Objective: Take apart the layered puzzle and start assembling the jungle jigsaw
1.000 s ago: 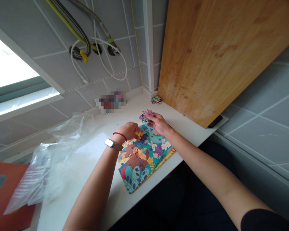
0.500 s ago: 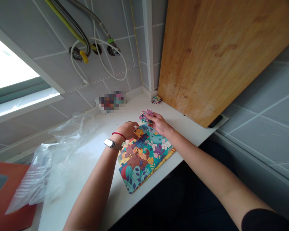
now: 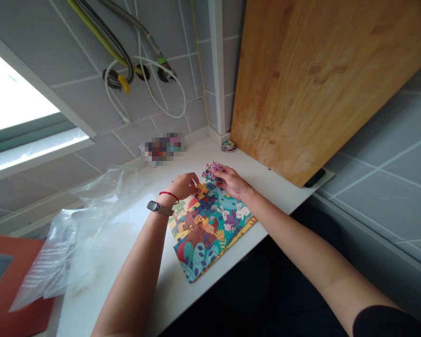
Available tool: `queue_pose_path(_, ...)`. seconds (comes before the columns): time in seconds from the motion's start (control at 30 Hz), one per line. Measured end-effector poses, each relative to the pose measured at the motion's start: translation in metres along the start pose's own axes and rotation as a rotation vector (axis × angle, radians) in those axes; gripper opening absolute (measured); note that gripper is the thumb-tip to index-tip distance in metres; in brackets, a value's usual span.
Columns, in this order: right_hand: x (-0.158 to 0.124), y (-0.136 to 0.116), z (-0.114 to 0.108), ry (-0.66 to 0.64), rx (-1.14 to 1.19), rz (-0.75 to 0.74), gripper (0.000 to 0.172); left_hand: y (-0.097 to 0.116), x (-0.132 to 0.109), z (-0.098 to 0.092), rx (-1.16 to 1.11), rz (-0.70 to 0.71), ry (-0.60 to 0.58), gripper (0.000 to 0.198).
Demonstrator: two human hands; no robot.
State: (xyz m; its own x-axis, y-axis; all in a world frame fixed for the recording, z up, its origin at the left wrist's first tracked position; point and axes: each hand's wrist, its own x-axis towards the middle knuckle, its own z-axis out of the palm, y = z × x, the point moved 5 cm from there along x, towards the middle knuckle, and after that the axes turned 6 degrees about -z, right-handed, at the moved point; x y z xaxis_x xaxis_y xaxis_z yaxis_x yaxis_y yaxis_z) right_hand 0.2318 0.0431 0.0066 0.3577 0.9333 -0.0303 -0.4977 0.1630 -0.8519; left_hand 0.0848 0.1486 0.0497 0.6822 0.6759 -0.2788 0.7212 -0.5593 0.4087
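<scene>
A colourful jigsaw puzzle [image 3: 210, 224] with white rabbits, plants and animals lies on the white counter, its pieces joined. My left hand [image 3: 185, 186] is at the puzzle's upper left edge, fingers bent and a little apart, the tips beside an orange piece [image 3: 202, 190]. I see nothing held in it. Just above the puzzle's far edge, my right hand [image 3: 234, 181] grips a small bunch of purple and pink puzzle pieces [image 3: 210, 171] between thumb and fingers. The right forearm covers part of the puzzle's right side.
A small stack of puzzle pieces [image 3: 228, 146] sits in the back corner. A blurred-out colourful item [image 3: 163, 149] leans by the wall. Clear plastic wrapping [image 3: 66, 243] lies at left near an orange-red item [image 3: 17, 281]. A large wooden board [image 3: 301, 89] leans on the right wall.
My left hand has drawn slightly left and up, its wrist turned a little, uncovering more of the puzzle's upper left. The right hand stays nearly still with its pieces.
</scene>
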Motion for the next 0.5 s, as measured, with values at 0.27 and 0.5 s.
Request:
queue_pose_path(0.27, -0.001, 0.001, 0.003, 0.03, -0.217, -0.066, 0.041, -0.003, 0.003, -0.013, -0.587, 0.124, 0.093, 0.022)
queue_pose_path(0.5, 0.001, 0.003, 0.001, 0.04, -0.185, -0.063, 0.045, 0.013, 0.0, -0.014, -0.842, 0.149, 0.102, 0.032)
